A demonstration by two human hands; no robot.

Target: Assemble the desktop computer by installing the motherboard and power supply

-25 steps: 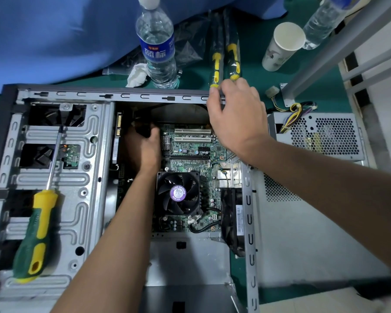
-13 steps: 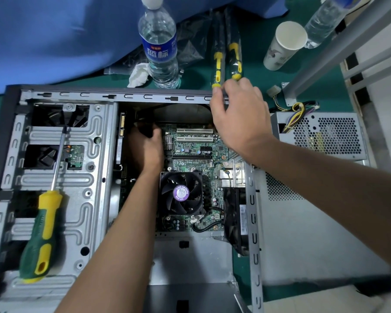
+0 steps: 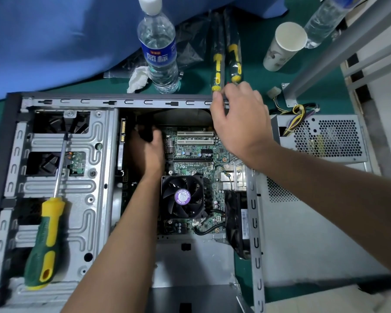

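Motherboard [image 3: 196, 168] lies flat inside the open case [image 3: 131, 102], apparently being seated; no screwing yet. Left hand [image 3: 148, 150] reaches to the board's far-left corner, fingers hidden, grip cannot be told. Right hand [image 3: 239, 118] curls over the case's top rail. Power supply [image 3: 323, 136] sits outside, right of the case. Next likely: align, then fetch the screwdriver [image 3: 45, 242] on the drive cage.

This looks like a repair or assembly workbench, not a home desk. A green work mat [image 3: 253, 71] covers the table, and an open computer case [image 3: 61, 141] lies on it. A screwdriver [image 3: 46, 240] rests on the case, two packaged screwdrivers [image 3: 226, 62] lie on the mat. A water bottle [image 3: 159, 50] and paper cup [image 3: 282, 47] stand nearby.
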